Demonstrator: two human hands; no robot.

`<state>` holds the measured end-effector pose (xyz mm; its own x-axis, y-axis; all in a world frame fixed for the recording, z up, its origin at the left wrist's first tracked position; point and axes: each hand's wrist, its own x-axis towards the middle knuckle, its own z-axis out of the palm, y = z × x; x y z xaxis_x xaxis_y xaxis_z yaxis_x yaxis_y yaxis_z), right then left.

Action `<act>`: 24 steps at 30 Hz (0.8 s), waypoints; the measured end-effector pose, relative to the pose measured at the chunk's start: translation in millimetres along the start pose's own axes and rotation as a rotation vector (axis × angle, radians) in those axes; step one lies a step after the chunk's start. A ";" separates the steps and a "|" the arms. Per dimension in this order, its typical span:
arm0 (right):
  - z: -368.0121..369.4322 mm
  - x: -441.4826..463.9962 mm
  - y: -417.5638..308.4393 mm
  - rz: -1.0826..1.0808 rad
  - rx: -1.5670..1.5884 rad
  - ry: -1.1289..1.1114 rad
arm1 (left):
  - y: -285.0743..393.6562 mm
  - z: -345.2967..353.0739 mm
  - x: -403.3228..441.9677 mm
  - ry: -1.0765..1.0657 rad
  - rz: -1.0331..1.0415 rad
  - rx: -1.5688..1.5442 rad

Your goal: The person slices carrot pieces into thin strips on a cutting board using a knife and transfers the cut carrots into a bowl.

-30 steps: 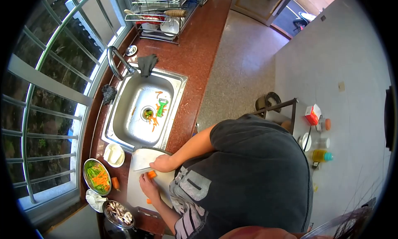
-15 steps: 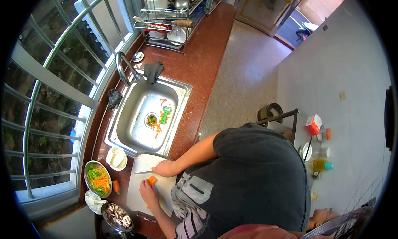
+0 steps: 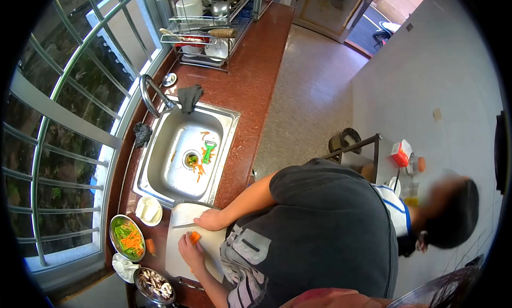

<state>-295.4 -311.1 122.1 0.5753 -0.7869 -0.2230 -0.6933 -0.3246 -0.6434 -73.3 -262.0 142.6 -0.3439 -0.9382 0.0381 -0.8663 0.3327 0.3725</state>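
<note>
My right hand (image 3: 210,220) is closed around the handle of a knife (image 3: 184,225), whose thin blade reaches left over the white cutting board (image 3: 176,260). Just below it, my left hand (image 3: 189,250) has its fingers on an orange carrot piece (image 3: 195,237) on the board. Blade and carrot piece are a little apart. Beside the board, a longer carrot piece (image 3: 151,247) rests on the counter, near an oval bowl of green and orange strips (image 3: 128,238).
A metal sink (image 3: 234,124) holds a green peeler (image 3: 208,151) and peelings. Around the board stand a bowl of white pieces (image 3: 149,211) and a bowl of sliced mushrooms (image 3: 154,285). A dish rack (image 3: 228,52) stands farther back. Another person (image 3: 453,214) is at the right, near a side table.
The other person has come into view at the right, behind my shoulder. My hands stay over the board with the knife and carrot piece; the whole view has shifted slightly.
</note>
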 end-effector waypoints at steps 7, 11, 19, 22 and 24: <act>-2.5 -0.9 -0.1 0.018 0.021 0.015 | -1.1 0.0 15.9 -0.152 0.021 0.030; -1.2 -0.6 0.0 0.019 0.007 0.022 | -1.2 -3.8 19.7 -0.170 0.027 0.071; 5.2 2.8 -0.3 0.048 0.006 0.004 | -2.6 -3.2 16.3 -0.167 0.087 0.026; 2.3 1.7 -2.3 0.048 0.001 0.004 | -0.7 -0.5 14.9 -0.121 0.131 0.002; 4.7 2.9 0.7 0.048 -0.004 -0.001 | -1.5 4.3 14.0 -0.096 0.132 0.009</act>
<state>-292.2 -311.2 117.6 0.5419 -0.8012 -0.2537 -0.7215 -0.2886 -0.6294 -78.4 -275.3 138.6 -0.4879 -0.8729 -0.0031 -0.8144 0.4539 0.3616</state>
